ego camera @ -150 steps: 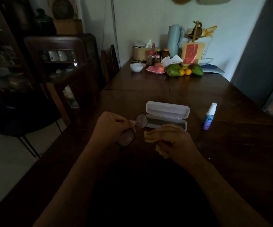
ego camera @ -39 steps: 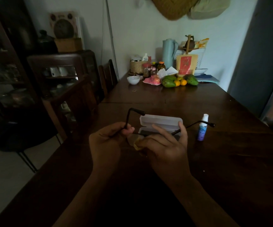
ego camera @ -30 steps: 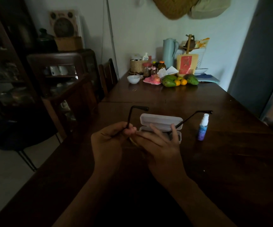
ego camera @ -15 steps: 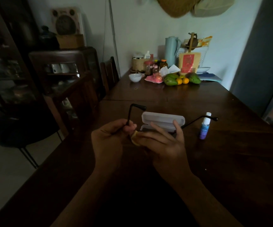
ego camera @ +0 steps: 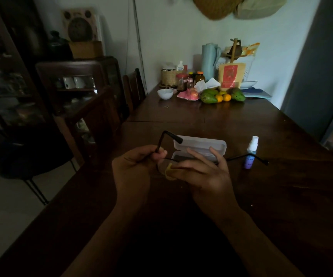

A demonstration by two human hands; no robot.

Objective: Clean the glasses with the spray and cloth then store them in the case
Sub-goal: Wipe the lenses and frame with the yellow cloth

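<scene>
Glasses [ego camera: 162,144] with thin dark arms are held up over the dark wooden tabletop [ego camera: 281,196], between both hands. The left hand [ego camera: 135,168] is curled, and its fingers [ego camera: 159,154] pinch the frame at the corner where one arm starts. That arm goes up from those fingers and then bends toward the right, ending in a dark tip. The right hand [ego camera: 203,174] is on the other side of the glasses. Its thumb and first fingers press a small yellow cloth [ego camera: 169,171] on a lens, and the cloth pokes out just left of these fingers. The other fingers of the right hand are spread and point up and away. The lens itself is hard to see in the dim light. The second arm of the glasses comes out from behind the right hand's fingers and reaches far to the right, passing in front of the spray bottle [ego camera: 250,153]. The bottle stands upright on the tabletop, to the right of the right hand and not touching it. A white case [ego camera: 199,146] lies open on the tabletop just behind the fingers of both hands, with its lid standing up at the back. Far beyond the fingers, at the end of the tabletop, sit fruit [ego camera: 219,95], jars and a small white bowl [ego camera: 165,93].
</scene>
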